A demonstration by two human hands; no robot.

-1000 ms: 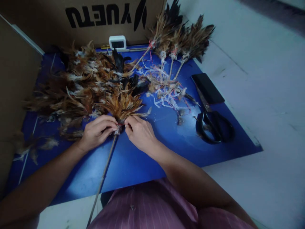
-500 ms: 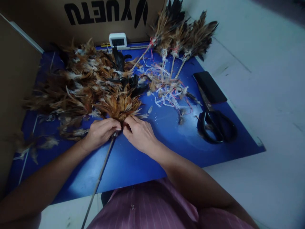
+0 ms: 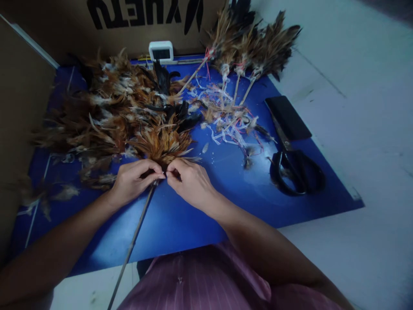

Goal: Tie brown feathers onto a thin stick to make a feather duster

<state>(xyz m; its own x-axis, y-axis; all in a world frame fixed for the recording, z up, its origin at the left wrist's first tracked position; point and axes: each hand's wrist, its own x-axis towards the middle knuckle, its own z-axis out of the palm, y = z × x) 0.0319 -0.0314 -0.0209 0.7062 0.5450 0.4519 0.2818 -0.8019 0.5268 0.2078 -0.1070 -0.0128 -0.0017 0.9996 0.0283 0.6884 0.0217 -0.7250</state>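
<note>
My left hand (image 3: 134,180) and my right hand (image 3: 191,183) meet at the base of a brown feather duster head (image 3: 164,140). Thumb and fingertips of each hand are pinched together, almost touching. Whatever lies between them is too small to make out. From beneath the hands a thin stick (image 3: 134,241) runs down toward me, past the table's front edge. The spot where the feathers join the stick is mostly covered by my fingers. Orange-brown feathers fan out away from me, with black ones just behind.
A large heap of loose feathers (image 3: 109,107) covers the left of the blue table (image 3: 200,228). Tangled white and pink string (image 3: 232,120) lies right of centre. Several feather bundles on sticks (image 3: 258,51) stand behind. Black-handled scissors (image 3: 297,172), a black phone-like slab (image 3: 287,117) and a white digital display (image 3: 161,51) are around.
The left thumb has dropped slightly from its fingers, opening a gap in the curl of that hand. Both hands stay at the duster's base. The view has shifted a little.
</note>
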